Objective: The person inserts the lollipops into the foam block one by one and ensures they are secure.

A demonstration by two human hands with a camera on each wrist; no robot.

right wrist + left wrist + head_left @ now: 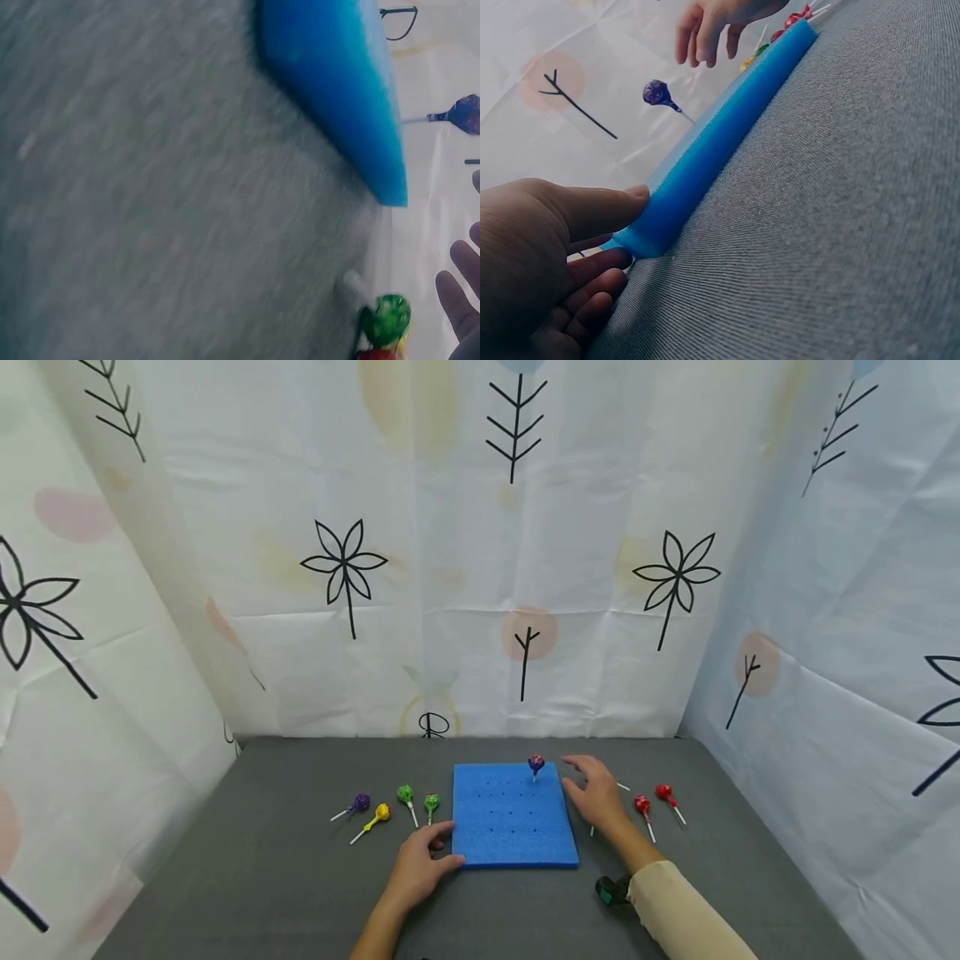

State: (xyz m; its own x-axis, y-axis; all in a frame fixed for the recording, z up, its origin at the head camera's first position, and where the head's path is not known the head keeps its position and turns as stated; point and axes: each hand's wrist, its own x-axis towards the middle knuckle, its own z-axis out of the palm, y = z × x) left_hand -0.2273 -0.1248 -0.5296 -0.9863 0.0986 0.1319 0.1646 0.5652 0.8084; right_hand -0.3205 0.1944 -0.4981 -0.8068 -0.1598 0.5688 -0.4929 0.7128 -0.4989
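Observation:
A blue foam board with rows of small holes lies on the grey table. One purple lollipop stands upright by its stick near the board's far right corner. At the near left corner my left hand rests against the board, its thumb on the edge and its other fingers loosely bent. Just beyond the right edge, my right hand is raised with fingers spread and holds nothing. Under and behind it, lollipop sticks poke out, their heads hidden. A green lollipop shows below that hand in the right wrist view.
Left of the board lie a purple lollipop, a yellow one and two green ones. Two red lollipops lie to the right. A black device sits at my right wrist. Patterned white curtains enclose the table.

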